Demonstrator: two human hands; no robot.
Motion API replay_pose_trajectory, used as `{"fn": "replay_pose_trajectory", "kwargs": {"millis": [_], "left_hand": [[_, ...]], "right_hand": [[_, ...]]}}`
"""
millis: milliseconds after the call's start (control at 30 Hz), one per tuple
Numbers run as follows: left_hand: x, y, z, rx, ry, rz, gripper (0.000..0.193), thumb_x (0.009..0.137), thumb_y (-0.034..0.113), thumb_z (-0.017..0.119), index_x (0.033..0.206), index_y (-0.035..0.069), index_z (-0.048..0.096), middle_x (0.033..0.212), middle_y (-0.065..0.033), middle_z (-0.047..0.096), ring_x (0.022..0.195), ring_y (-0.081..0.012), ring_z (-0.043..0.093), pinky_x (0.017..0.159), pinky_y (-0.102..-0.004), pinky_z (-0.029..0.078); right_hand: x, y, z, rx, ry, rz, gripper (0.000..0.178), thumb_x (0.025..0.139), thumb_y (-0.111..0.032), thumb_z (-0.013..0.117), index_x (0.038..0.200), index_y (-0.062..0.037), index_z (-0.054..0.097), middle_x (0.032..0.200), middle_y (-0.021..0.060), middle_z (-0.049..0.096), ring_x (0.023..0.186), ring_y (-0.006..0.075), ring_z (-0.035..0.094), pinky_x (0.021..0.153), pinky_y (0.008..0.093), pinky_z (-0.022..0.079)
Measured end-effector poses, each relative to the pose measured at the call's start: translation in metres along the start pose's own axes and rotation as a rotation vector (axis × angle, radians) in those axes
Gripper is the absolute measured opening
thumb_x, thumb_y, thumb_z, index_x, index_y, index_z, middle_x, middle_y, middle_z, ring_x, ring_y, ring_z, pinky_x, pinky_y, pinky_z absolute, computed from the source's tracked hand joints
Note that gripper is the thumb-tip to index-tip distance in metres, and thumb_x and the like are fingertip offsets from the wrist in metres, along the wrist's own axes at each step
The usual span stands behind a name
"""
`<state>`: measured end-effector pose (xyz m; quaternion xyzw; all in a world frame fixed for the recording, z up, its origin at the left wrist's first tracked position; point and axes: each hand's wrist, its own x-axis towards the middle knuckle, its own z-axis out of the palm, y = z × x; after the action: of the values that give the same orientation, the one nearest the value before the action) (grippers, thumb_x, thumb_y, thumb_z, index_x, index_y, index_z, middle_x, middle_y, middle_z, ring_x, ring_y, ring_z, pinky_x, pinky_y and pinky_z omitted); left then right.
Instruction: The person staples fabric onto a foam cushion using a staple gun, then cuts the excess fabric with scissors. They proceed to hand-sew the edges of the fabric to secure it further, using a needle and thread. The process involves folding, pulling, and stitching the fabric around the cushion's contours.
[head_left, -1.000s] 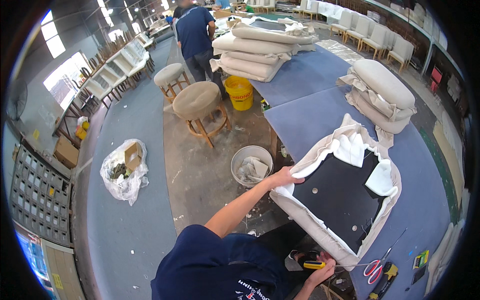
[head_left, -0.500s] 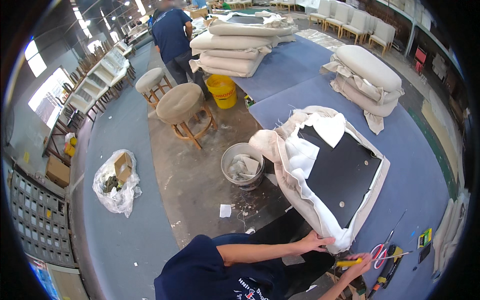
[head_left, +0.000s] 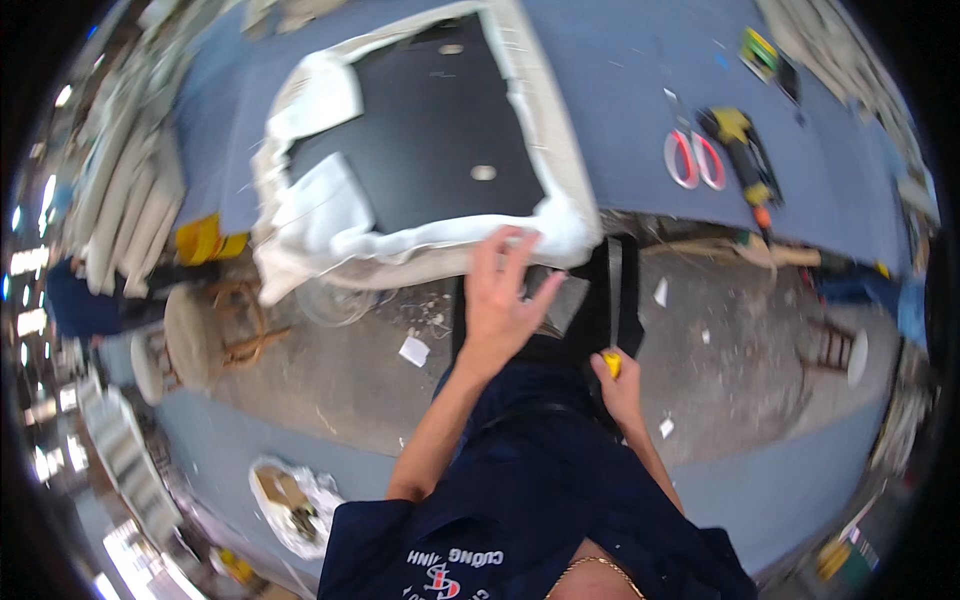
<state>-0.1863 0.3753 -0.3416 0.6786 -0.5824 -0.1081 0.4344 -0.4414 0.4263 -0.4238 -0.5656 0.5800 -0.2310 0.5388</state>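
Left hand (head_left: 500, 300) fingers at cushion (head_left: 430, 150) edge — open.

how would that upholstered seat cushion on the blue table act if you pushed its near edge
The seat cushion probably slides stiffly as one piece, given its flat dark panel. Its loose white fabric looks floppy and would likely bunch. The left hand is at that edge.

Scene evenly lit by soft daylight; bright windows (head_left: 30, 265) blown out at left rim. Shadows faint, diffuse. Motion blur seen throughout, strongest toward edges. Heavy fisheye bending noted at rim, black vignette in corners. White fabric (head_left: 330, 215) slightly overexposed. Centre only moderately sharp.
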Motion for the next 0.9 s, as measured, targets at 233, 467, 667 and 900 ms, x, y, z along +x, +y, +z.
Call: {"fn": "replay_pose_trajectory", "kwargs": {"millis": [233,467,667,900], "left_hand": [[0.037,0.026,0.024,0.362,-0.190,0.014,0.083,0.065,0.041,0.092,0.134,0.013,0.055,0.135,-0.0133,0.046,0.129,-0.0313,0.043,0.102,-0.0519,0.029],[0.039,0.022,0.039,0.504,-0.150,0.139,0.074,0.068,0.036,0.090,0.131,0.019,0.057,0.125,-0.0111,0.049,0.113,-0.0320,0.049,0.097,-0.0504,0.031],[0.050,0.001,0.037,0.219,-0.230,0.234,0.028,0.081,0.016,0.081,0.108,0.013,0.073,0.108,-0.0091,0.059,0.097,-0.0289,0.056,0.084,-0.0411,0.044],[0.057,0.002,0.043,0.016,-0.168,0.065,0.011,0.086,0.008,0.076,0.097,0.004,0.077,0.095,-0.0121,0.067,0.082,-0.0278,0.066,0.072,-0.0368,0.051]], "right_hand": [[0.006,-0.060,-0.057,-0.225,0.072,-0.170,0.026,0.094,-0.017,0.064,0.116,-0.0039,0.060,0.086,0.0200,0.066,0.076,0.0384,0.065,0.070,0.0411,0.050],[-0.007,-0.078,-0.099,-0.397,0.116,-0.270,0.032,0.096,-0.013,0.063,0.126,-0.0018,0.061,0.112,0.0221,0.070,0.099,0.0394,0.070,0.084,0.0400,0.053],[-0.008,-0.070,-0.096,-0.313,0.139,-0.237,0.034,0.094,-0.011,0.064,0.127,-0.0023,0.061,0.108,0.0234,0.069,0.094,0.0428,0.068,0.083,0.0414,0.053],[-0.022,-0.085,-0.101,-0.420,0.152,-0.249,0.037,0.089,-0.010,0.070,0.125,-0.0050,0.067,0.098,0.0182,0.069,0.080,0.0352,0.068,0.071,0.0366,0.054]]}}
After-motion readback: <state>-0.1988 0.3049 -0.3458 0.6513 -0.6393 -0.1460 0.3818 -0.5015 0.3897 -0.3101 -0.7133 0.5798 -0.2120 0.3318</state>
